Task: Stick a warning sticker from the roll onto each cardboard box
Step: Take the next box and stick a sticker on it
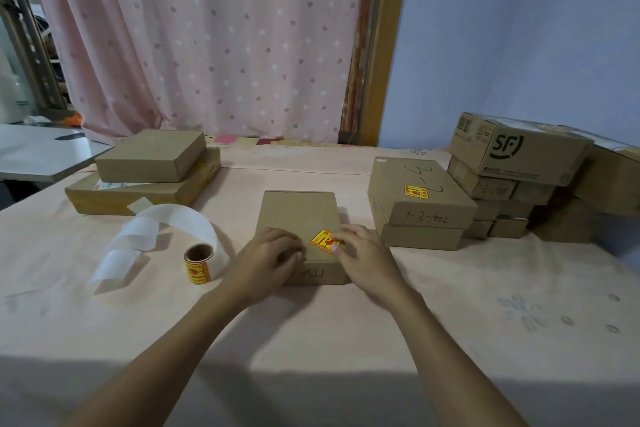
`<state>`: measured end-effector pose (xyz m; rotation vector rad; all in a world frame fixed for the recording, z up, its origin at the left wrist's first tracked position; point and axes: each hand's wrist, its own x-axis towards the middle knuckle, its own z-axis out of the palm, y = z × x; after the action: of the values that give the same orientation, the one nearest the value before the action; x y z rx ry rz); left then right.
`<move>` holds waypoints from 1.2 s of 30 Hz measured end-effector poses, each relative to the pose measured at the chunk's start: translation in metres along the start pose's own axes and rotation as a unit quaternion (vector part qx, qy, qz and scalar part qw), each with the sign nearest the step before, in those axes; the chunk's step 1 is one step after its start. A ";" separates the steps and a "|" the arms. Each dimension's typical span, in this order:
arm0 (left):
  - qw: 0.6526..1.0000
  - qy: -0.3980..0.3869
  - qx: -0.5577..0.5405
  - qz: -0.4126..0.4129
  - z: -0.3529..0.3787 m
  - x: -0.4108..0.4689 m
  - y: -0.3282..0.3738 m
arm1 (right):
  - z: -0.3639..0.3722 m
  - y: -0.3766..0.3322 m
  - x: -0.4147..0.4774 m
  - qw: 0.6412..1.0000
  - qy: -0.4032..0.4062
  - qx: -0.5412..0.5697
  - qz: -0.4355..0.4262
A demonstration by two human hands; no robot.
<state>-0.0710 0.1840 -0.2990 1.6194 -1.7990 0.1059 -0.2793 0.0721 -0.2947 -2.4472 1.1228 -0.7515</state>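
Note:
A flat cardboard box [298, 215] lies in the middle of the table, with a yellow and red warning sticker [321, 239] on its near right top. My right hand [363, 253] presses the sticker with its thumb and fingertips. My left hand [270, 256] rests on the box's near left top, fingers bent. The sticker roll [198, 263] stands left of the box, with a long strip of bare white backing paper [152, 229] curling away from it.
Two stacked boxes [419, 201] at the right carry a sticker on top. Behind them is a pile of several boxes [519, 163], one marked SF. Two plain stacked boxes [149, 170] sit at the back left. A pink curtain hangs behind the table.

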 end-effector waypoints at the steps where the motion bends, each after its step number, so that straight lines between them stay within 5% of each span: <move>1: 0.999 0.019 -0.016 -0.028 -0.002 -0.001 -0.004 | 0.000 0.002 0.000 1.000 -0.012 0.003 0.000; 8: 0.949 0.108 -0.154 -0.254 -0.009 -0.011 -0.019 | 0.002 0.008 -0.006 0.991 -0.032 0.116 0.051; 13: 0.922 0.053 -0.106 -0.369 -0.005 -0.013 -0.013 | 0.011 0.005 -0.010 0.959 -0.016 0.247 0.141; 25: 0.895 0.254 -0.242 -0.276 -0.027 0.011 0.033 | -0.034 -0.013 -0.003 0.937 0.034 0.342 0.065; 36: 0.872 0.180 -0.412 -0.192 0.015 0.107 0.104 | -0.124 0.036 0.010 0.872 0.271 0.396 0.097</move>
<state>-0.1675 0.1087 -0.2123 1.1747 -0.9804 -0.4598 -0.3681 0.0309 -0.2106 -1.4433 0.9325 -1.5214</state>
